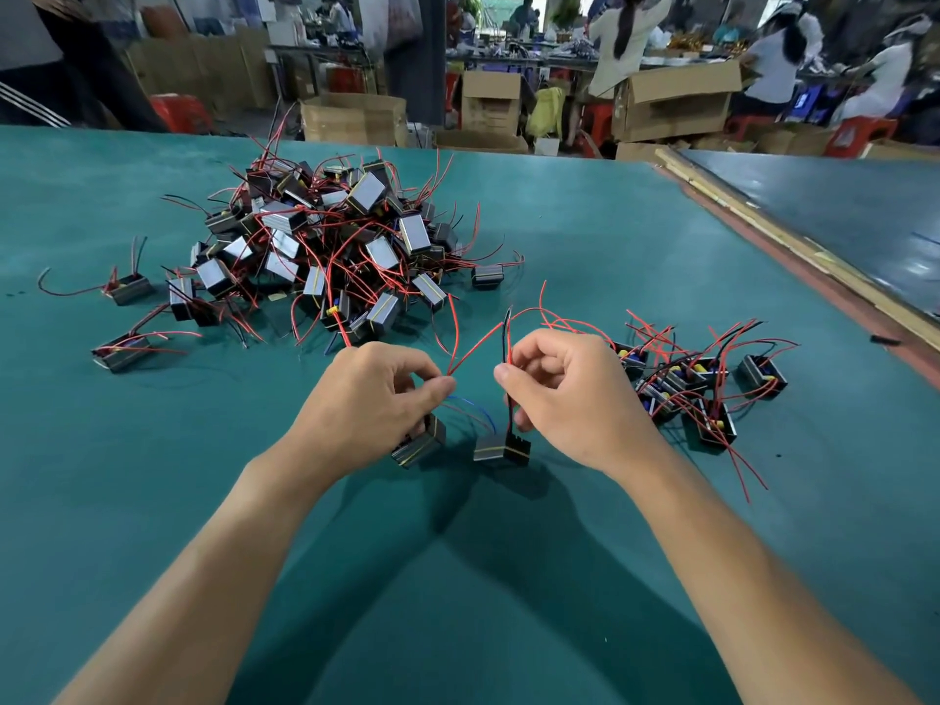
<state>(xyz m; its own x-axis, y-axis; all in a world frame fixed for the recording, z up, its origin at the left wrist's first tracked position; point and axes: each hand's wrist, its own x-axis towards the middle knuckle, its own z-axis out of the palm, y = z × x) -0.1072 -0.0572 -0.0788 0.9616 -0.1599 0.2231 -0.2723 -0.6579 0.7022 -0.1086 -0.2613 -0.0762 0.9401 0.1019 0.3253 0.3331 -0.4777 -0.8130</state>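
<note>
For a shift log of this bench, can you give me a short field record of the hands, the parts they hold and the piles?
surface: green table
left hand: pinches a red wire; a black module sits just under its fingers
right hand: pinches the leads rising from a second module on the table
big pile: tangled modules with red wires, beyond the left hand
small group: modules lying open side up, right of the right hand

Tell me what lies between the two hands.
Head view: a thin red wire arcs from the left hand towards the right hand; a thin blue wire loops below.
</note>
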